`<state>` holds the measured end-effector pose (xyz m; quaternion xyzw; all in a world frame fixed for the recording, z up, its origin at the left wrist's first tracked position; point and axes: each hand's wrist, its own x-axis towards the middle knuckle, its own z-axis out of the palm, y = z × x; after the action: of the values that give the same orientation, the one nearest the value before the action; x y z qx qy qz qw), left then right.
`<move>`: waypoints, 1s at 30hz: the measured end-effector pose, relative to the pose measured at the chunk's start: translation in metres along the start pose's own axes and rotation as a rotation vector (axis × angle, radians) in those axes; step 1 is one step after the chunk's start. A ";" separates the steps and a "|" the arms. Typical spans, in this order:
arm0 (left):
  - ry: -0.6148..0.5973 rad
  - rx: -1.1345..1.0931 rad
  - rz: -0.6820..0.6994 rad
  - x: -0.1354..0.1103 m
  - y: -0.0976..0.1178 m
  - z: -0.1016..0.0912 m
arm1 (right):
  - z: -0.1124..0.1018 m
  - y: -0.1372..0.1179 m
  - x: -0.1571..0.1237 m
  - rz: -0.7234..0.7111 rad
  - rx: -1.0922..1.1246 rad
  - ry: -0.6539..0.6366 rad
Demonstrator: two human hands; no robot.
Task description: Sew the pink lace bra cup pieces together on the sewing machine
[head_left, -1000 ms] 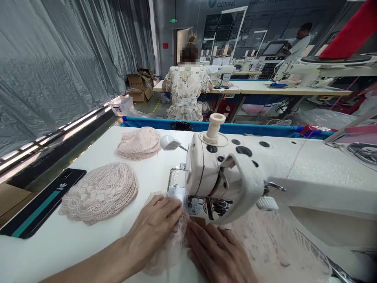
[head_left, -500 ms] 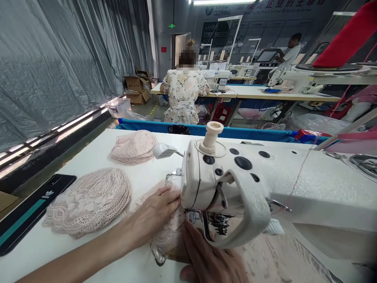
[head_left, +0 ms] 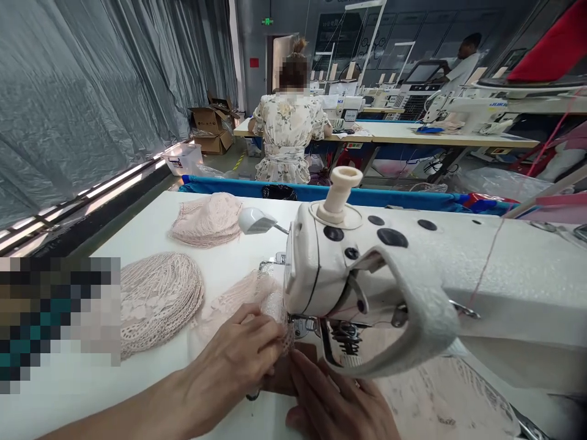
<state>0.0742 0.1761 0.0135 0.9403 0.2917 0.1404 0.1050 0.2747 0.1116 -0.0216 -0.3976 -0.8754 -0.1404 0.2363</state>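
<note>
Pale pink lace fabric (head_left: 243, 296) lies at the left of the white sewing machine (head_left: 300, 263), its edge running in by the presser foot (head_left: 305, 327). My left hand (head_left: 247, 345) is closed on that lace, fingers curled down beside the machine head. My right hand (head_left: 342, 397) rests low in front of the needle area, fingers stretched forward and thumb apart. Its fingertips are at the lace edge, over a brown patch (head_left: 279, 376) of the machine bed. Part of this hand is behind the machine's pale curved guard (head_left: 413, 318). More lace (head_left: 449, 391) spreads to the right.
Two lace stacks, a round one (head_left: 160, 299) and a smaller one (head_left: 208, 220), lie on the white table (head_left: 137, 397). A cream spool (head_left: 339, 195) tops the machine. Blue cloth (head_left: 220, 186) borders the far edge. Beyond, a person (head_left: 288, 134) sits at another table.
My left hand has drawn nearer to me and curled more tightly, gathering the lace. The shiny, clear-looking piece near the front is now mostly covered. My right hand has shifted slightly right.
</note>
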 end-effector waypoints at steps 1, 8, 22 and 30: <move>0.010 0.010 0.027 -0.001 0.000 0.001 | 0.000 0.000 0.000 0.009 -0.003 0.014; 0.089 0.086 0.086 0.000 0.003 0.005 | -0.002 0.003 0.001 -0.024 -0.037 -0.056; 0.269 0.027 0.143 0.002 0.010 0.000 | 0.003 0.000 0.001 0.021 0.026 0.018; 0.301 0.030 0.176 0.002 0.001 0.008 | 0.005 0.003 -0.004 -0.015 -0.003 -0.040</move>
<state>0.0791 0.1758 0.0066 0.9321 0.2226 0.2837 0.0334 0.2779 0.1135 -0.0274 -0.3943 -0.8827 -0.1354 0.2169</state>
